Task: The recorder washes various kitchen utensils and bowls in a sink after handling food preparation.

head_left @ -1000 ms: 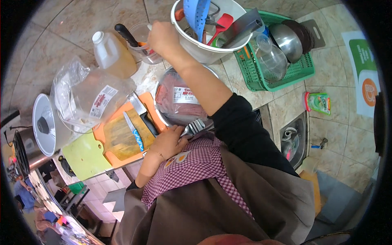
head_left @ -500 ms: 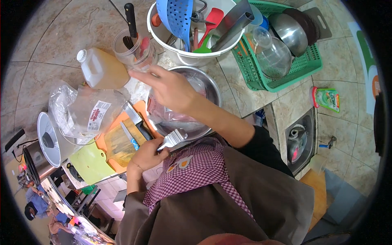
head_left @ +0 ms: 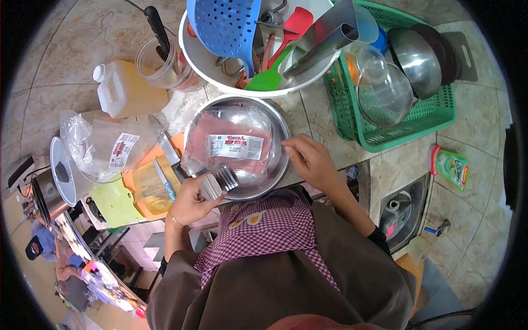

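My left hand is closed around a silver metal meat mallet with a ridged head, held over the near left rim of the bowl. A wide steel bowl stands in front of me. Inside it lies a flat, clear plastic package of pink meat with a white label. At the bowl's right rim is my right hand, holding nothing, its index finger and thumb apart and the other fingers loosely bent. Left of the bowl, a small knife with a blue-marked handle lies on a wood-coloured and orange cutting board.
A yellow-green board, an opened plastic bag and a jug of yellowish liquid stand at left. Behind the bowl is a white tub of utensils. At right are a green basket and a sink.
My right hand has moved from above the bowl's left side to its right rim, uncovering the meat package. The meat mallet has turned in my left hand. The whole view has shifted slightly.
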Demonstrator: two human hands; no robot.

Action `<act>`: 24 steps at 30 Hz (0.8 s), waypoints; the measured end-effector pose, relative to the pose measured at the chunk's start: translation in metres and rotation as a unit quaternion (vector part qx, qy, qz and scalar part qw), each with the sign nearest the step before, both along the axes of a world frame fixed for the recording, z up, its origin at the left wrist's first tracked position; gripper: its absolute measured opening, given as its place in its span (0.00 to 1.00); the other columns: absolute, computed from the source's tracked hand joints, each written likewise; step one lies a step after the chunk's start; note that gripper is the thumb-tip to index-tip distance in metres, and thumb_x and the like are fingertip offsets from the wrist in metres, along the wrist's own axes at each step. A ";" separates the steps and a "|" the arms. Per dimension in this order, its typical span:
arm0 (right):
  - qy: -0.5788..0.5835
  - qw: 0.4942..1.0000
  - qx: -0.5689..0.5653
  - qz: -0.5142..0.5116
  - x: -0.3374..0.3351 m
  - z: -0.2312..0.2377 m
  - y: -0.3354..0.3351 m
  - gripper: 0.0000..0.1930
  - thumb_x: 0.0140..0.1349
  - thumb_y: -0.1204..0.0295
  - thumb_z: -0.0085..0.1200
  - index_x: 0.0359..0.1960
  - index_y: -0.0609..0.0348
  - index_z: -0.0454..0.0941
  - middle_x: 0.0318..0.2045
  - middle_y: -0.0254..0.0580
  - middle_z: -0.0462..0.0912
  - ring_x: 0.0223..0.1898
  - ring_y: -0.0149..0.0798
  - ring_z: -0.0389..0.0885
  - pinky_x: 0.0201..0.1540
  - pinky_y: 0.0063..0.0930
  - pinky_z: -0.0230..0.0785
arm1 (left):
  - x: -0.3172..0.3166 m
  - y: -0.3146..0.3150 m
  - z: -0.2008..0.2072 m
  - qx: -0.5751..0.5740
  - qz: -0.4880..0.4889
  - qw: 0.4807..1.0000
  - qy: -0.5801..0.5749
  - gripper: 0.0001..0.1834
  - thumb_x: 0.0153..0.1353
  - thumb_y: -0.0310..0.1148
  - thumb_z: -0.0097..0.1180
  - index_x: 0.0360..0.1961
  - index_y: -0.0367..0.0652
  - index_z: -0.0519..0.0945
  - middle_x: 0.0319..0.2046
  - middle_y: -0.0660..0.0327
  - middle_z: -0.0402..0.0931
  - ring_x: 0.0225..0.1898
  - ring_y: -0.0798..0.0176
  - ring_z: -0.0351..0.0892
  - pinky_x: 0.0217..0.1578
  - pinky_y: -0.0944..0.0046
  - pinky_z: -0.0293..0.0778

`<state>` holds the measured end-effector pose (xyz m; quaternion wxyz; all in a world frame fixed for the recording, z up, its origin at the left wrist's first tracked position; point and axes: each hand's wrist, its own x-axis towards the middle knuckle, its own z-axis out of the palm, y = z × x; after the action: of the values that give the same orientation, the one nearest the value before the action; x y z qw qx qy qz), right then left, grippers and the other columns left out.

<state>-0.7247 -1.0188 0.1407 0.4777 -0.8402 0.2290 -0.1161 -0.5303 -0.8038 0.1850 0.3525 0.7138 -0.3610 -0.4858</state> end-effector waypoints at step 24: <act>-0.049 0.914 0.399 0.047 0.017 0.014 -0.007 0.33 0.65 0.43 0.31 0.45 0.65 0.74 0.22 0.38 0.72 0.17 0.26 0.65 0.16 0.16 0.58 | -0.105 0.009 -0.024 -0.105 0.299 0.942 0.108 0.34 0.55 0.25 0.51 0.62 0.37 0.52 0.29 0.59 0.70 0.32 0.68 0.68 0.34 0.68 0.67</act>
<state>-0.7074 -1.0254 0.1548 0.7888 -0.5826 0.1929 -0.0332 -0.6351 -0.7946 0.1606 0.5916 0.6911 -0.1399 -0.3910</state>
